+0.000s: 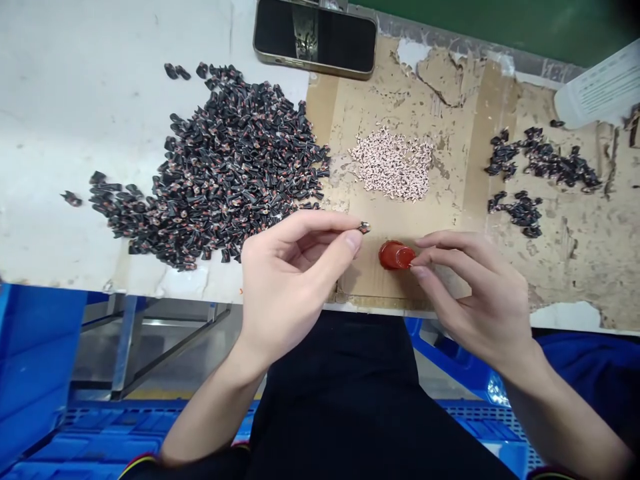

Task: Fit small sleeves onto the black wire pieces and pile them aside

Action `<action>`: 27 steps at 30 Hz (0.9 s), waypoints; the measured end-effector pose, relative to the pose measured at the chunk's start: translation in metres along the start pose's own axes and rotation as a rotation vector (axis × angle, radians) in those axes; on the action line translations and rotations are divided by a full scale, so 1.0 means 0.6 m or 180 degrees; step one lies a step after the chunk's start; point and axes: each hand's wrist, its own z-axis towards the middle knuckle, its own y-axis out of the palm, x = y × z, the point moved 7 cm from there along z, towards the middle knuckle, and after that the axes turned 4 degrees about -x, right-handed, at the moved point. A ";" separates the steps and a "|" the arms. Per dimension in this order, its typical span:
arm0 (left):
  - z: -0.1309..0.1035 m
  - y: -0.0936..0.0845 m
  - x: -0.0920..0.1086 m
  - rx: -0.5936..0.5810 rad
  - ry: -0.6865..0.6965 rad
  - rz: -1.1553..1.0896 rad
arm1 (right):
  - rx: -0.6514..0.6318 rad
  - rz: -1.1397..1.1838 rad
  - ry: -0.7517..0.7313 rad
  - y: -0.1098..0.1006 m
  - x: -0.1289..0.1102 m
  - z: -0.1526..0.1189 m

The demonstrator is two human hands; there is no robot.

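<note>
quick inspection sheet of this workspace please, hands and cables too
Surface: white tabletop, with worn cardboard across the middle and right
Job's things: large pile of small black parts, left; heap of tiny pinkish pieces, centre; red cup near the front edge; smaller black groups, right
Clutter: smartphone at the far edge; white printed container, upper right
Hands: left hand pinches one black part; right hand is at the red cup, grip unclear
Cables: nothing seen
Surroundings: blue bins below; green surface beyond the far edge
</note>
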 end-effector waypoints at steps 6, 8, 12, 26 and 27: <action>-0.009 0.049 -0.025 -0.0719 -0.0596 -0.0581 | 0.0258 0.1715 0.0914 -0.014 0.006 -0.002; -0.015 0.068 -0.033 -0.0943 -0.0777 -0.0839 | 0.0279 0.2306 0.1208 -0.010 0.004 -0.002; -0.023 0.088 -0.037 -0.1127 -0.0968 -0.1228 | 0.0274 0.2566 0.1309 -0.005 -0.005 0.004; -0.023 0.084 -0.021 -0.0927 -0.0868 -0.0946 | 0.0392 0.2317 0.1049 -0.007 -0.013 0.013; -0.023 0.084 -0.020 -0.0887 -0.0877 -0.0998 | 0.0406 0.2354 0.1051 -0.006 -0.012 0.014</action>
